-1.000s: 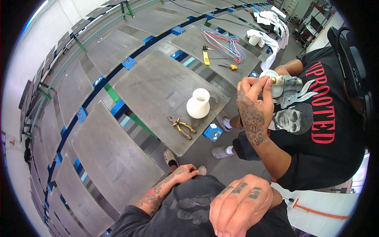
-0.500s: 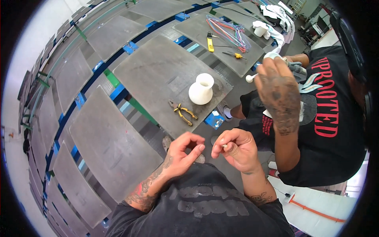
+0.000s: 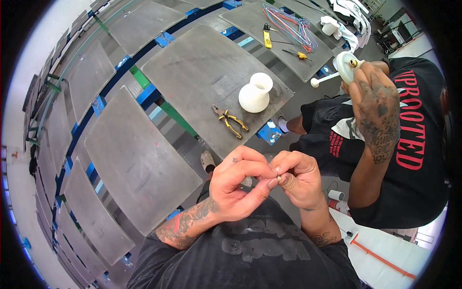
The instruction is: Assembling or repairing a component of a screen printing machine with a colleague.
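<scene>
My left hand (image 3: 240,182) and my right hand (image 3: 302,179) meet in front of my chest, fingertips touching. Between the right thumb and forefinger sits a tiny pale, brass-tinted piece (image 3: 278,177), too small to name. The left thumb and forefinger pinch at the same piece. Beyond them, pliers (image 3: 230,120) with yellow and black handles lie on a grey tabletop panel (image 3: 192,72). Beside the pliers stands a white vase-shaped part (image 3: 254,98) with an open neck.
At my right, a co-worker's tattooed hand (image 3: 378,103) holds a white disc (image 3: 345,67) with a brass fitting. Farther off lie a yellow cutter (image 3: 267,37), a yellow-handled tool (image 3: 301,55), coloured tubing (image 3: 298,31) and white cloths (image 3: 349,36). More grey panels (image 3: 139,159) extend left.
My left hand has moved right and its fingertips have joined the right hand at the tiny piece. The co-worker's hand has moved right, bringing the white disc into fuller view.
</scene>
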`<state>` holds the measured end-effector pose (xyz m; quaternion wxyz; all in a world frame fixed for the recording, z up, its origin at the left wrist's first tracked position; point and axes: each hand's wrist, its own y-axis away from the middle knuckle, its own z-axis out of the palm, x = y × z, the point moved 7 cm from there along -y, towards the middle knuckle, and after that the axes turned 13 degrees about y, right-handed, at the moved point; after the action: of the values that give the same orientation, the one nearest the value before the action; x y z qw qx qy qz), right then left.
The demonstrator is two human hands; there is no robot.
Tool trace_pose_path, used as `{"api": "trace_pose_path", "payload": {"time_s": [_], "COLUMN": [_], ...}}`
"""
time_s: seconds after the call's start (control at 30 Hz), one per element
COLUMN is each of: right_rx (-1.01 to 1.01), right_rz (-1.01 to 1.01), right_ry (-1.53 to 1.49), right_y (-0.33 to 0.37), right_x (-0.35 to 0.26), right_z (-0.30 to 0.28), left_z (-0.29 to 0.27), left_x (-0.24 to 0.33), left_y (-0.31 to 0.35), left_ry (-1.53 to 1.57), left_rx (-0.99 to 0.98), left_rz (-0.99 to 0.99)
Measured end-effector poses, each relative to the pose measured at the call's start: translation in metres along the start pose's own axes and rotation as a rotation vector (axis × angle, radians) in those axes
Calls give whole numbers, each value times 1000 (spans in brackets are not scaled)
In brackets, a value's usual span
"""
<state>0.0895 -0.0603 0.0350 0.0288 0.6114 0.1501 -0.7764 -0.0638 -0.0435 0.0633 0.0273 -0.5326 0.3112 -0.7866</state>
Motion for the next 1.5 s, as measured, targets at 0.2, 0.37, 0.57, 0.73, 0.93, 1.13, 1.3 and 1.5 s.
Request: {"api": "trace_pose_path", "payload": {"time_s": [0.2, 0.37, 0.57, 0.73, 0.93, 1.13, 1.3, 1.5], "right_rx": [-9, -16, -12, -17, -10, 46, 93, 113], "right_rz": [17, 44, 42, 57, 77, 100, 39, -15], "right_ry": [48, 47, 52, 35, 22, 137, 533, 666], "right_y": [-2, -2, -1, 1, 0, 3, -6, 12], "right_x": [-6, -7, -6, -5, 1, -4, -15, -25], "right_z": [5, 6, 7, 7, 6, 2, -9, -16], "left_z": [-4, -5, -7, -6, -8, -7, -9, 1], "left_x": [-4, -7, -10, -13, -16, -21, -48, -76], "left_y": [4, 5, 6, 9, 9, 12, 23, 31], "left_ry": [30, 61, 64, 86, 78, 43, 269, 422], "left_rx": [-2, -4, 28, 40, 40, -18, 113, 77], "left_rz": [2, -52, -15, -33, -42, -119, -371, -483]}}
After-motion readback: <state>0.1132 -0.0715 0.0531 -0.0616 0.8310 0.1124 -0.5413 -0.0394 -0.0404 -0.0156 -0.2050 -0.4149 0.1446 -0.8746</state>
